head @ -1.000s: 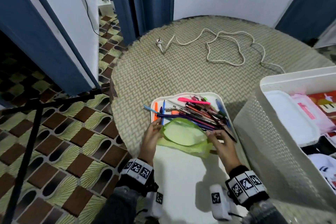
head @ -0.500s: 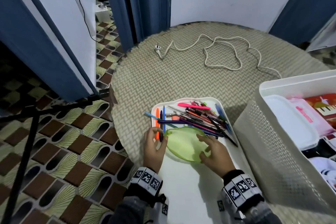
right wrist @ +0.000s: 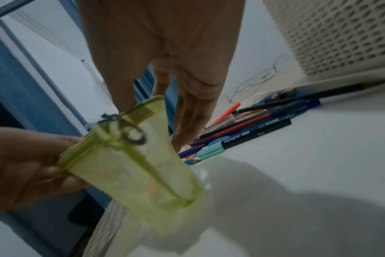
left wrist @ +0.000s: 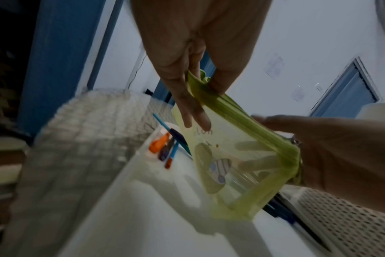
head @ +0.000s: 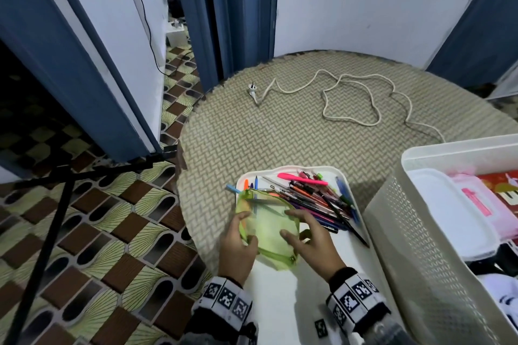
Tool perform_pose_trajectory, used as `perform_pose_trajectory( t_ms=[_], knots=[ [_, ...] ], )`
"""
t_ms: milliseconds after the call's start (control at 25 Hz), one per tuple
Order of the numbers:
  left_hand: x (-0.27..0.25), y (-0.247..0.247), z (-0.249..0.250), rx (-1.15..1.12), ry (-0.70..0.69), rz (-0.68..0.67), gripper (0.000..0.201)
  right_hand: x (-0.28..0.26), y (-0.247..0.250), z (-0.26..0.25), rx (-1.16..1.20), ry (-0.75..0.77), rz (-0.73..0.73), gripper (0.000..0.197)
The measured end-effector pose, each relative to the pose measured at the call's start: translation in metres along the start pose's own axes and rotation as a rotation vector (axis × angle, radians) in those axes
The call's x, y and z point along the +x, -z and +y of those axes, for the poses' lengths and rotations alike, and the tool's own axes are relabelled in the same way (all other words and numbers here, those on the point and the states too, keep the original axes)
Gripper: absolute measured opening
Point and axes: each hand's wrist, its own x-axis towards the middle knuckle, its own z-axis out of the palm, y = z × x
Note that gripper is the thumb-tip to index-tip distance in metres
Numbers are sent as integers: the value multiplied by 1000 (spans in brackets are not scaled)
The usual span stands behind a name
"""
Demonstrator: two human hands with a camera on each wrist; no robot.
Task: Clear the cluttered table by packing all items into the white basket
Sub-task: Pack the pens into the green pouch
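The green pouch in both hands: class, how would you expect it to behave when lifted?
Likely floppy: the green pouch creases and sags between the left hand and right hand. Probably light, since nothing shows through its clear sides. It may slip a little, because the plastic looks smooth.

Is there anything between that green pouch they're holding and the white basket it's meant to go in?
Nothing visible blocks it. Both hands hold the green pouch above the white tray, and the white basket stands open-topped just right.
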Motion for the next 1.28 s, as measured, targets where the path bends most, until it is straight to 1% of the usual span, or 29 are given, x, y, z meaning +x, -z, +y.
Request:
perform_pose_trajectory(
  t_ms=[40,80,120,200,240,320,440,480,520,600,720,840,920,1000,1040,1080,1160,1200,1240,1280],
  knots=[
    [3,6,1,37,-12,19,44,3,0,-3,84,-7,27,27],
    [7,13,4,79,-17,40,45,11,2,-3,117,-8,74,20],
    [11,20,7,117,-9,54,46,21,3,1,103,-4,129,16],
    [16,33,11,153,30,45,45,48,7,14,-23,-11,208,17],
    [17,39,13,142,53,37,44,61,9,21,-122,-16,211,20],
    [18,47,14,125,83,49,43,84,10,28,-342,-9,152,24],
    [18,55,10,146,100,57,44,101,8,32,-671,-11,4,31],
    [18,56,7,156,100,55,45,104,7,34,-742,-27,-28,32],
    [19,57,5,166,103,53,45,106,6,36,-766,-42,-39,32],
    [19,59,1,177,107,52,44,110,7,39,-689,-49,-34,28],
    [18,56,2,175,105,45,44,108,11,38,-602,-7,-16,17],
    [21,51,7,181,89,37,47,106,14,29,-465,78,54,20],
    [23,46,12,207,84,26,49,109,13,19,-401,140,78,23],
    [23,44,15,218,71,22,51,116,9,10,-315,176,94,22],
    [24,43,16,222,71,22,51,119,5,8,-288,178,60,21],
    [24,43,18,227,72,24,51,123,1,7,-300,182,-18,22],
    [24,42,20,247,77,21,52,127,-13,9,-417,181,-238,26],
    [23,42,20,252,82,17,52,127,-19,10,-487,177,-321,27],
    [23,42,20,253,84,12,53,126,-25,13,-529,176,-364,28],
    [22,42,20,252,86,6,53,124,-28,15,-538,163,-372,27]
  ],
)
